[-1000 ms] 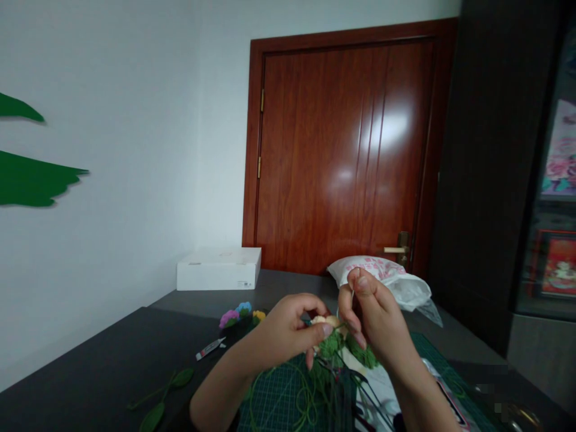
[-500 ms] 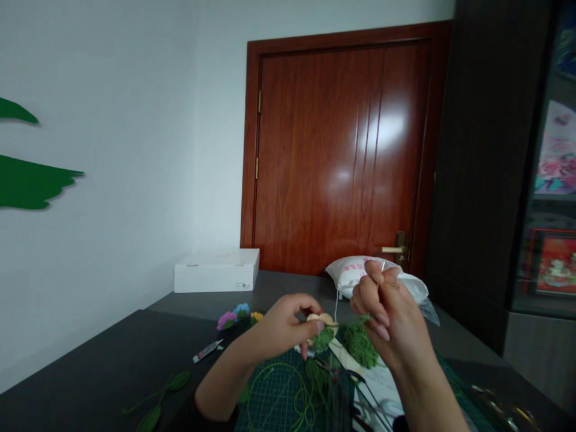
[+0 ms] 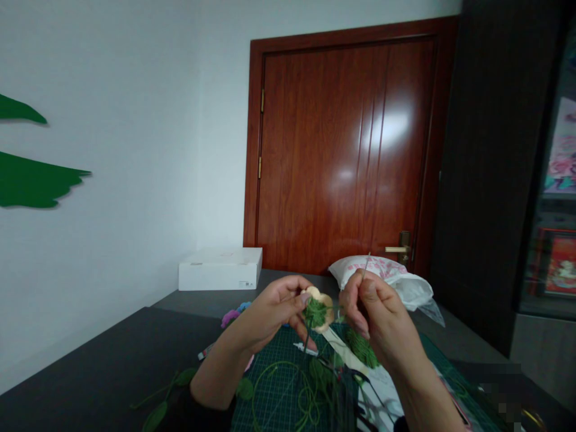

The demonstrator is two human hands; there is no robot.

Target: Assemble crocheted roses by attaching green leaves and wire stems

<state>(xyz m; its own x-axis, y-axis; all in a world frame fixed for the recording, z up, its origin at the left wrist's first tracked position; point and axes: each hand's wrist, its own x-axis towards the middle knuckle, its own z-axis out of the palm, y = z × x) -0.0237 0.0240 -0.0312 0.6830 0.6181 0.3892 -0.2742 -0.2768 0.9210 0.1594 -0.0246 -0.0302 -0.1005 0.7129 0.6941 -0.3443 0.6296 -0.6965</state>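
Observation:
My left hand [image 3: 288,306] pinches a cream crocheted flower [image 3: 324,300] whose green back [image 3: 315,313] faces me. Just right of it, my right hand [image 3: 375,303] is closed on a thin needle-like tool [image 3: 366,264] that points upward. A strand of green yarn spans the short gap between the flower and my right hand. Below both hands lie a ball of green yarn [image 3: 362,349] and loose green strands [image 3: 308,402] on a green cutting mat [image 3: 274,384].
A white box [image 3: 219,276] stands at the back left, a white plastic bag [image 3: 409,289] at the back right. Pink and blue flowers [image 3: 230,317] sit behind my left forearm. Green leaves [image 3: 155,417] lie at the front left, and dark-handled tools [image 3: 360,384] near the middle.
My left hand has turned the flower so its green back shows more. My right hand has come down and left, and the thin tool now shows above its fingers.

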